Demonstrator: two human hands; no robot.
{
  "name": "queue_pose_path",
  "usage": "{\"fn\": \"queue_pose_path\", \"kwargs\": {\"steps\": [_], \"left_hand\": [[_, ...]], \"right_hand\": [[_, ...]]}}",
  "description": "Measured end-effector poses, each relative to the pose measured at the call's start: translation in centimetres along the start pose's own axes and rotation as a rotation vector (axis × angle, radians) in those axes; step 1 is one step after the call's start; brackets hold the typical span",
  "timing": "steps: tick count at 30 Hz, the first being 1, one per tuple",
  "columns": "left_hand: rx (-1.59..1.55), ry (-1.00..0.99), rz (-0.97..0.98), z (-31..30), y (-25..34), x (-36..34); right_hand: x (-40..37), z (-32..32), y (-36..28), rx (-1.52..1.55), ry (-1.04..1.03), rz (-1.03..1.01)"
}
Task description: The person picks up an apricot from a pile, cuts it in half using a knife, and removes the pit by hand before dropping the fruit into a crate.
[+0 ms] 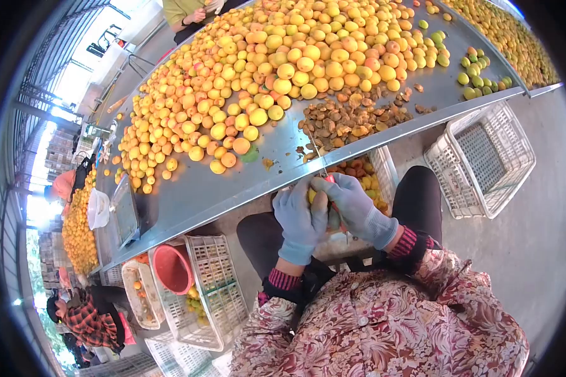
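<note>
Both my hands wear light blue-grey gloves and meet just below the edge of the metal table (201,204). My left hand (299,217) is closed around a yellow apricot (312,195), most of it hidden by the fingers. My right hand (360,210) is closed on a small knife with a red handle (329,179); its thin blade points up over the table edge. The hands touch or nearly touch each other. Below them stands a crate with orange and yellow apricot pieces (372,186), partly covered by my right hand and the table.
A large heap of apricots (233,94) covers the table, beside brown pits and scraps (355,119) and green fruit (475,78). A white crate (484,157) stands right; a red bucket (173,270) sits in another crate (217,295) left. Other people (94,317) are at left and top.
</note>
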State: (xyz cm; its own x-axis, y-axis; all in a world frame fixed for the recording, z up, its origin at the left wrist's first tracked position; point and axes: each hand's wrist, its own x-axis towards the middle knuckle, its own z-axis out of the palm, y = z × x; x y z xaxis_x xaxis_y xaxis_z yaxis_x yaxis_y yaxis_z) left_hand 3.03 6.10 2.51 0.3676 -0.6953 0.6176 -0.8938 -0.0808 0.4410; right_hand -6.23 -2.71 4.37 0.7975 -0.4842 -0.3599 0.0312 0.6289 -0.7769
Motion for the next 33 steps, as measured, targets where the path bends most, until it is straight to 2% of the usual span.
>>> {"fn": "queue_pose_path", "kwargs": {"steps": [1, 2, 3, 4, 5, 7, 8, 9, 11, 15, 17, 18, 19, 20, 21, 22, 23, 24, 25, 27, 29, 30, 31, 32, 33], "left_hand": [[-0.077, -0.015, -0.028, 0.1, -0.3, 0.2], [-0.08, -0.019, -0.03, 0.5, -0.6, 0.4], [-0.092, 0.088, -0.11, 1.0, -0.7, 0.6], [-0.105, 0.19, -0.195, 1.5, -0.7, 0.6], [-0.115, 0.176, -0.205, 2.0, -0.8, 0.9], [-0.979, 0.393, -0.762, 1.5, -0.2, 2.6], [-1.073, 0.478, -0.857, 0.6, 2.3, 3.9], [-1.074, 0.482, -0.862, 0.6, 1.4, 3.6], [-1.733, 0.216, -0.897, 0.6, -1.4, 2.7], [-1.828, 0.141, -1.014, 1.1, -1.8, 2.7], [-0.997, 0.338, -0.661, 2.9, -2.0, 1.7], [-0.993, 0.341, -0.666, 2.4, -2.6, 1.6], [-1.367, 0.197, -0.746, 1.3, -3.7, 1.7], [-1.739, 0.031, -0.808, 0.7, -4.3, 1.7], [-1.739, 0.031, -0.809, 0.6, -3.8, 2.1], [-1.731, 0.069, -0.93, 0.3, -2.9, 2.8], [-1.719, 0.107, -1.049, 0.1, -2.3, 3.4], [-1.72, 0.106, -1.047, 0.0, -2.2, 3.5], [-1.716, 0.104, -1.071, 0.0, -2.2, 3.5], [-1.713, 0.097, -1.101, 0.3, -2.4, 3.0], [-1.707, 0.046, -1.128, 0.9, -3.5, 2.4], [-1.709, 0.041, -1.129, 0.8, -3.3, 2.6], [-1.635, 0.127, -1.231, 0.7, -2.9, 2.8], [-1.556, 0.217, -1.33, 0.6, -2.8, 2.9], [-1.556, 0.221, -1.335, 0.7, -3.2, 2.7]], "right_hand": [[0.2, 0.6, -0.1, -0.002, 0.001, 0.0], [0.3, 1.4, -0.2, 0.001, 0.029, -0.081], [0.1, 1.9, -0.3, 0.004, 0.066, -0.156], [0.2, 1.8, -0.6, -0.066, 0.045, -0.135], [0.5, 1.6, -0.6, -0.065, 0.062, -0.123], [1.4, 1.2, -0.7, 0.249, -0.136, -0.035], [2.2, 0.4, -0.7, 0.361, -0.255, 0.046], [2.4, 0.2, -0.9, 0.358, -0.255, 0.051], [2.5, -0.2, -1.2, 0.5, -0.357, 0.126], [2.8, -0.7, -1.0, 0.497, -0.386, 0.11], [2.5, -0.7, -1.8, 0.318, -0.247, 0.009], [2.4, -0.6, -2.9, 0.098, -0.111, -0.037], [3.1, -1.2, -3.3, 0.099, -0.113, -0.032], [4.2, -2.1, -3.7, -0.047, -0.016, -0.109], [5.1, -2.9, -4.1, -0.193, 0.083, -0.186], [6.0, -3.6, -4.4, -0.193, 0.085, -0.187], [6.9, -4.4, -4.7, -0.408, 0.216, -0.182], [7.3, -4.7, -4.7, -0.622, 0.347, -0.173], [7.5, -4.9, -4.3, -0.623, 0.348, -0.171], [7.7, -5.1, -3.7, -0.708, 0.322, -0.027], [7.7, -5.3, -3.7, -0.712, 0.337, -0.039], [7.5, -5.2, -3.6, -0.4, 0.331, -0.089], [7.4, -5.2, -3.5, -0.089, 0.318, -0.138], [7.3, -5.1, -3.7, -0.09, 0.32, -0.136], [7.1, -4.8, -4.2, -0.183, 0.301, -0.132]]}}
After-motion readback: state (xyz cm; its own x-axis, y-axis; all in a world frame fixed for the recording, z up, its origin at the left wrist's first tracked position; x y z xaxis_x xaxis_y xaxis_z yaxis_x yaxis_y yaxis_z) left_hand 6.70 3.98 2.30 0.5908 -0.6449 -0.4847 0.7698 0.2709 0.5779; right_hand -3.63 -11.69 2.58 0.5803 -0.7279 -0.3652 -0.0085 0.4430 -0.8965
